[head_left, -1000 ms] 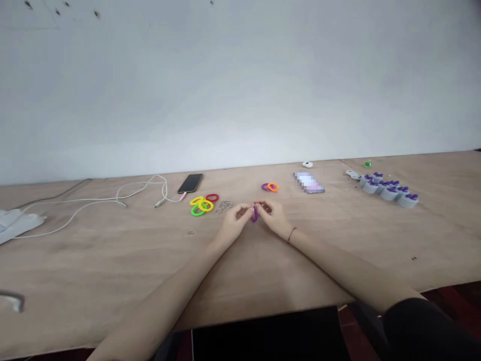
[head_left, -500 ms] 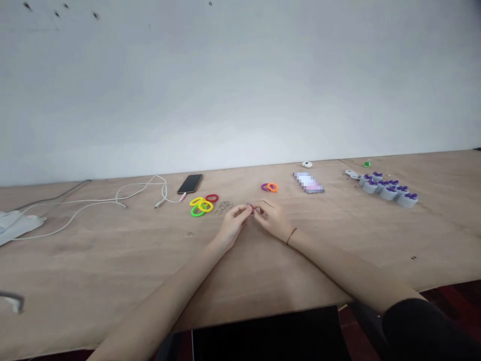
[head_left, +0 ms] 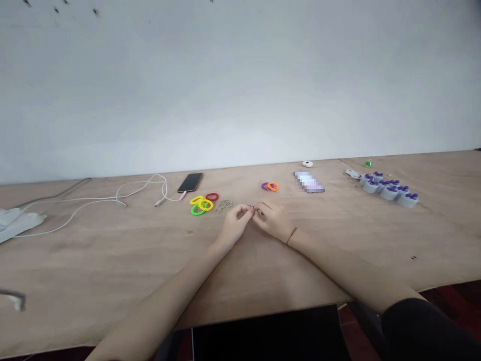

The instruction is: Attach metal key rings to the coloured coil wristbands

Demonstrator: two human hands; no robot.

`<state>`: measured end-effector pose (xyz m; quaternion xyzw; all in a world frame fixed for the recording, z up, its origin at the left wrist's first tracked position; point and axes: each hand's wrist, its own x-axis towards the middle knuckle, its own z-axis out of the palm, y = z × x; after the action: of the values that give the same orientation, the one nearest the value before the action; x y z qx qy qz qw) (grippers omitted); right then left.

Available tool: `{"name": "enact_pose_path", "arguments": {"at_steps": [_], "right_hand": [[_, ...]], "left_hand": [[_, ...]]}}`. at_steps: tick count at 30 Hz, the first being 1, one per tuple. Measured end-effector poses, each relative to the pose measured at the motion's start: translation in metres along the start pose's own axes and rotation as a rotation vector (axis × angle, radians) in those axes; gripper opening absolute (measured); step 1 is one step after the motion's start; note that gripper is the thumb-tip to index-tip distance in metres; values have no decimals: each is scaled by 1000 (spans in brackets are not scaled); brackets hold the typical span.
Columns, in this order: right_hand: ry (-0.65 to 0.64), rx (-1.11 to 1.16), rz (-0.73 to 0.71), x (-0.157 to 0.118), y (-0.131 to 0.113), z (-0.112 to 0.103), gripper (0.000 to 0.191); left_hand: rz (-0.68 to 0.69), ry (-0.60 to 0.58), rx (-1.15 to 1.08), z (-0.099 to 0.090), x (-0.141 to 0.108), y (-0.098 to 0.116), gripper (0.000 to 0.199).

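Note:
My left hand (head_left: 237, 223) and my right hand (head_left: 275, 220) meet above the middle of the table, fingertips pinched together. Between them shows a sliver of a small purplish piece (head_left: 251, 206); the fingers cover most of it, and its kind cannot be made out. Left of my left hand lie several metal split rings (head_left: 224, 206), overlapping. Beyond those sit coiled plastic bands: yellow ones (head_left: 205, 205), a green one (head_left: 197, 210) and a red one (head_left: 212, 197). Farther back, a purple band (head_left: 265, 186) and an orange band (head_left: 273, 187) overlap.
A dark phone (head_left: 190, 182) is plugged into a white cable (head_left: 141, 188) at the left. To the right rest a lit phone (head_left: 308, 182), a white oval gadget (head_left: 307, 164), a green item (head_left: 368, 163) and several grey cups with purple tops (head_left: 389, 192). The wall stands behind.
My left thumb and fingers have shifted slightly around the small piece, with the thumb now nearer the right fingertips. Things on the table lie where they were.

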<state>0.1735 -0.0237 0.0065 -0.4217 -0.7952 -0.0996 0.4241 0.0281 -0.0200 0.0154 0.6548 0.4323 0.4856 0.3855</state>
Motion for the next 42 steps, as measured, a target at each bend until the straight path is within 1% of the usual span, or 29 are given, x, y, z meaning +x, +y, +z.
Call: {"name": "enact_pose_path", "arguments": {"at_steps": [3,6,8,10,15,19,22,26,29,33,39,42], "right_hand": [[38,-76,-71,-1,0,0,13],[85,-150,-160,-3,4,4,17],[93,-176,-205,-5,7,8,18],[74,-171,-210,-6,8,10,18],[-20,-25,-109,-1,7,3,15],[-117,43,-156,4,10,-5,18],[-132,50,-154,5,9,-7,19],[-115,70,-116,6,2,-10,15],[-95,78,-86,7,-2,-11,14],[-69,97,-52,9,-5,-12,15],[3,191,-14,10,-9,-16,14],[34,219,-10,10,-11,-18,15]], "left_hand": [[9,14,25,4,-1,1,14],[2,53,33,7,-2,0,12],[-19,58,32,8,-1,-1,12],[-29,55,36,7,-1,-1,13],[36,52,89,-1,-3,5,15],[56,30,164,-5,-4,10,16],[-16,40,62,-2,-5,11,18],[-129,78,-133,6,-5,10,16],[-207,112,-234,11,-6,11,14],[-253,134,-334,15,-8,16,15],[-302,64,-574,16,-11,25,19],[-280,2,-588,13,-10,26,20]]}}
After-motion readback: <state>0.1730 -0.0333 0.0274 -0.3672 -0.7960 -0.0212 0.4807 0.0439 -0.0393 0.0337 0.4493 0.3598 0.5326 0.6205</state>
